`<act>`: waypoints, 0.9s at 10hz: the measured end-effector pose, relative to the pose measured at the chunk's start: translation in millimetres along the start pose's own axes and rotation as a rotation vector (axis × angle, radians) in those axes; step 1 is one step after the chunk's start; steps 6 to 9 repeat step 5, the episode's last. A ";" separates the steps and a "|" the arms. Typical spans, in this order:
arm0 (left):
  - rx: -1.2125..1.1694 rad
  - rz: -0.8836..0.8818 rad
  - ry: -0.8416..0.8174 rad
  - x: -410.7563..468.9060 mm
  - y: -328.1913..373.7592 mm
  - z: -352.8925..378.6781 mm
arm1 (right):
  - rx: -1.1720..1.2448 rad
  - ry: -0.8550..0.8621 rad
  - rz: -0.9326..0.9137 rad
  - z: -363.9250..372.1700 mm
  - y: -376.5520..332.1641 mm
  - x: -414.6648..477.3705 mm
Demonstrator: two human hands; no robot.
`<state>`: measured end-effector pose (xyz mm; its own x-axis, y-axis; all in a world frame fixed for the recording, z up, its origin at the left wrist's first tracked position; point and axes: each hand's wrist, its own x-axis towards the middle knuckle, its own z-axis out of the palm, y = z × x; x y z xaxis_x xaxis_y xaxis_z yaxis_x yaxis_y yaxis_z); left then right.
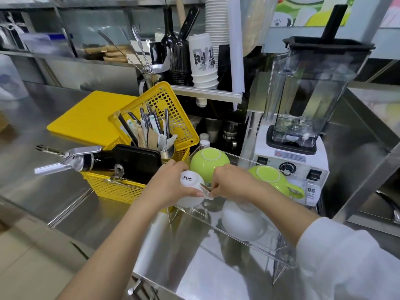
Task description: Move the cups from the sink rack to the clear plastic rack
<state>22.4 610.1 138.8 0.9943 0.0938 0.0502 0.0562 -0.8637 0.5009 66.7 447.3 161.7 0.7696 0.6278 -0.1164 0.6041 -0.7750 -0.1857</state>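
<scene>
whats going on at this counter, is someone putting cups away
Yes. A person is setting cups upside down in a clear plastic rack on a steel counter. The left hand holds a small white cup at the rack's left end, and the right hand pinches a small paper piece beside it. Two green cups and a larger white cup already sit inverted there.

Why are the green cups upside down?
I cannot tell why, but both green cups are upside down in the clear rack: their flat bottoms face up.
</scene>
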 end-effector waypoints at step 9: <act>-0.131 0.025 -0.012 -3.4 -2.4 -3.7 | 0.046 0.040 -0.038 -8.0 0.8 -6.4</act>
